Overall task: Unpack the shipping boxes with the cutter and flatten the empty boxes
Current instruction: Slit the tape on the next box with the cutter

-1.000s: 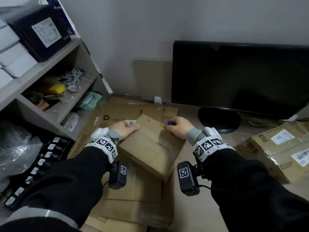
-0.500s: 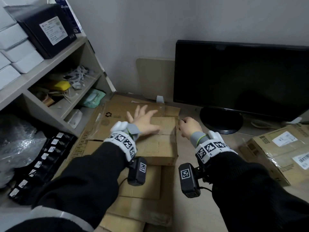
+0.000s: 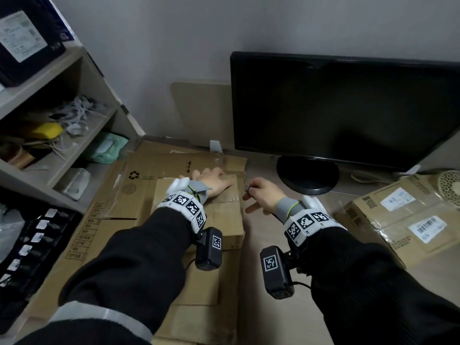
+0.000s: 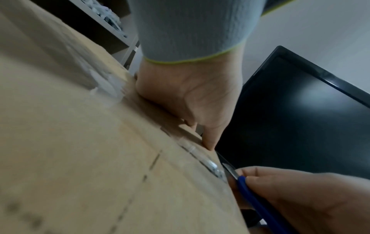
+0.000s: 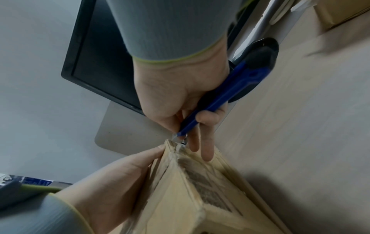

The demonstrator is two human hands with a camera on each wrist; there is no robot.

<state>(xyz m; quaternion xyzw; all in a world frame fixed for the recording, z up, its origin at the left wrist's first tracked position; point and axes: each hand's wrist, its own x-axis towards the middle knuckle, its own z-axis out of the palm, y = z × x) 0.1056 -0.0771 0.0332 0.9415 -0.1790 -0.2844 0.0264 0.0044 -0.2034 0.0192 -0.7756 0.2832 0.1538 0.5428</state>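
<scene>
A small brown cardboard box (image 3: 224, 220) sits on a pile of flattened cardboard (image 3: 112, 220). My left hand (image 3: 214, 184) rests flat on the far part of its top and presses it down; the left wrist view shows the palm (image 4: 190, 98) against the cardboard (image 4: 80, 142). My right hand (image 3: 263, 195) grips a blue cutter (image 5: 220, 95) just right of the box. The blade tip touches the box's far right corner (image 5: 176, 139), beside my left thumb (image 5: 158, 149). Two right fingers (image 5: 206, 147) stretch along the box's side. Clear tape runs along the seam (image 4: 210, 166).
A black monitor (image 3: 343, 108) on a round stand (image 3: 307, 175) is just behind my right hand. Taped shipping boxes (image 3: 398, 220) lie at the right. A shelf unit (image 3: 62, 135) with clutter fills the left, with a black tray of small parts (image 3: 29, 245) below it.
The box has been turned square and set down on the pile. My left hand has slid onto its top, and my right hand has brought the cutter to the far right corner.
</scene>
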